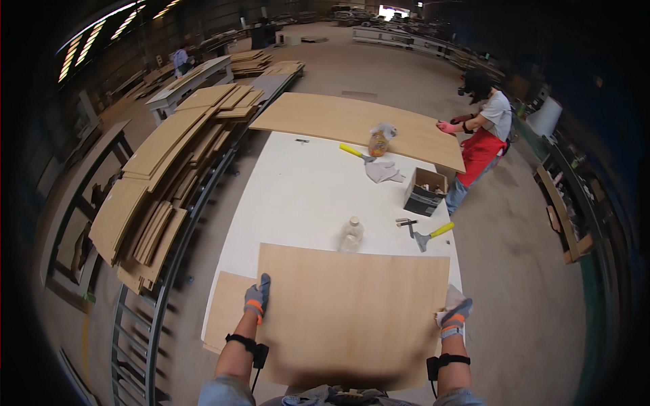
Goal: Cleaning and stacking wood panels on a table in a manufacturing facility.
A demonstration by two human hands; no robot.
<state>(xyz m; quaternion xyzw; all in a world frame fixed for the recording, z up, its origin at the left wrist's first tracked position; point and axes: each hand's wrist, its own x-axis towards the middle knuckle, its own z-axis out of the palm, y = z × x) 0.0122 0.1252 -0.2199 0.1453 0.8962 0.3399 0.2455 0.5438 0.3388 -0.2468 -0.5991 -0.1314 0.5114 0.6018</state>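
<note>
White-topped worktable (291, 196) fills the ctr. Tan board stacks (169, 152) run along table's L side. Long wood-grain panel (338, 120) lies across table's far end; co-worker (489, 128) in red apron stands by table's far R corner, pink-gloved hand at that panel's edge. Shorter wood-grain panel (352, 311) is at table's near end, a 2nd panel (229, 304) partly hidden beneath its L side. Dark open carton (424, 201) sits at table's R edge w/ contents inside. Yellow-handled scraper (433, 237) near table's R edge, another (355, 153) toward table's far end. Clear plastic bottle (351, 235) approx mid-table. L hand (257, 296), grey-gloved, lies along shorter panel's L edge — can't tell if gripping. R hand (456, 317), also gloved — bunched around pale cloth (454, 296) at table's near R.
</note>
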